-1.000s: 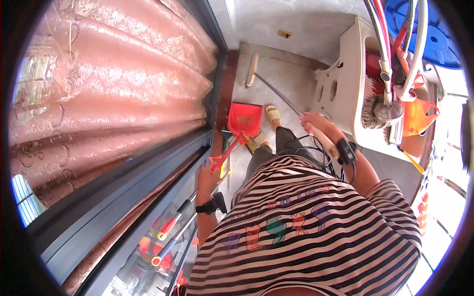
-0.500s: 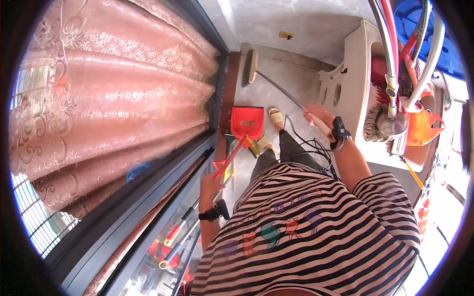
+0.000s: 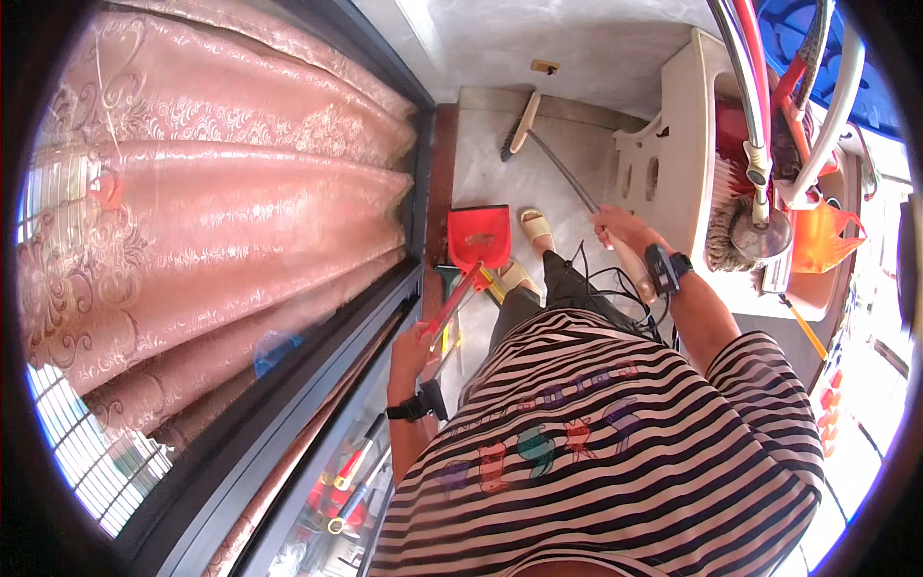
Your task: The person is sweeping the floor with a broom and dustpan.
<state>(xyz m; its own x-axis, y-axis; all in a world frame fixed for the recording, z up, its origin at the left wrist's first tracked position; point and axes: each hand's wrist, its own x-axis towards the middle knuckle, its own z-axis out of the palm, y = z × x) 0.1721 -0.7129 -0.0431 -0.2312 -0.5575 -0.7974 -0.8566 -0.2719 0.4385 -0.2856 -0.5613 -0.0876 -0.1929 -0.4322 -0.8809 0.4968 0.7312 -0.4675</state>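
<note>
Low on my left side, my left hand [image 3: 411, 351] is closed round the handle of a red dustpan [image 3: 479, 238]. Its pan lies near the floor, beside my feet. My right hand [image 3: 620, 227] grips the long handle of a broom [image 3: 522, 125]. The broom's pale head with dark bristles stands tilted on the floor close to the far wall, ahead of the dustpan and a little to its right. Black cords [image 3: 615, 279] hang by my right forearm and waist.
A glass door with a dark frame [image 3: 288, 385] and pink curtains [image 3: 240, 192] runs along the left. To the right stands a white sink unit [image 3: 673, 144] with hoses, a mop head and an orange bag [image 3: 825, 240]. Slippers [image 3: 536, 226] are on my feet.
The broom head has swung to the right and turned, away from the door frame. My right hand has shifted only slightly. The dustpan stays nearly where it was.
</note>
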